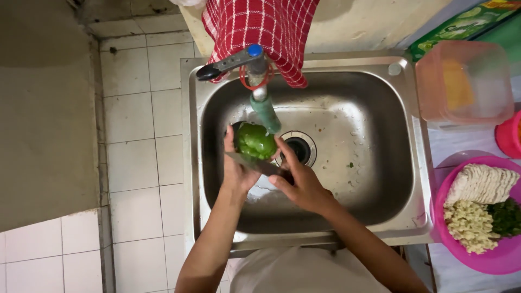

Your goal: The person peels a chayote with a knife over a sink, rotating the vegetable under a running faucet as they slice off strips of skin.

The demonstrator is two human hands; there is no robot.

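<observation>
Green bell pepper [255, 141] – glossy, lumpy, rounded – sits over a steel sink [374, 179], just under the tap's green nozzle [266, 113] & beside the round drain [298, 147]. Left hand [237, 169] cups it from the left, fingers curled round it. Right hand [300, 184] has its fingers closed on the handle of a knife [255, 163]; the dull grey blade runs flat under the pepper, touching it or very near, can't tell which.

Sink basin is brushed metal, wet, w/ small green flecks on the bottom. Tap [239, 62] has a grey lever w/ a blue cap; a red-and-white checked cloth [266, 27] hangs behind it.

On the worktop to the right: pink round bowl [488, 260] holding pale noodle blocks, a crumbly yellowish heap & dark chopped greens. Above it a translucent pinkish lidded box [467, 81] w/ sth yellow inside – can't tell what.

Floor [135, 163] left of the sink is white square tile, grimy grout.
</observation>
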